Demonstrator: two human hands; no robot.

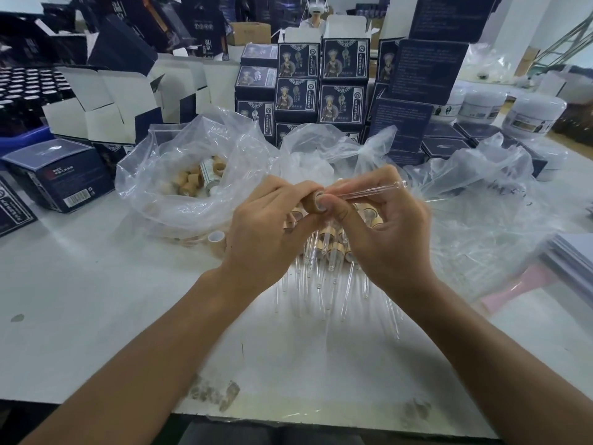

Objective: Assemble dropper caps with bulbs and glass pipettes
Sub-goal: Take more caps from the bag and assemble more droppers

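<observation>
You are working at a wide white worktable [96, 300] that is filling the lower frame, with stacks of dark blue printed cartons [298, 88] standing along the upper centre, well apart from your hands. A crumpled clear plastic bag of tan wood-look caps [179, 175] is lying open at centre left, probably so that your left hand can be drawing the next cap without reaching across. A fanned pile of finished droppers with clear glass tubes [324, 277] is lying on the table directly below your hands, likely so that a completed piece can be dropped straight down.

Your left hand [266, 232] is pinching a tan cylindrical dropper cap [316, 202] between thumb and curled fingers, with its open mouth turned toward the right of the frame to be receiving the glass. Your right hand [382, 229] is pinching a clear slender glass pipette [369, 191] near its inner end, keeping it aimed at that mouth, with its tip pointing to the upper right. Whether the pipette is already seated in the cap cannot be determined.
</observation>
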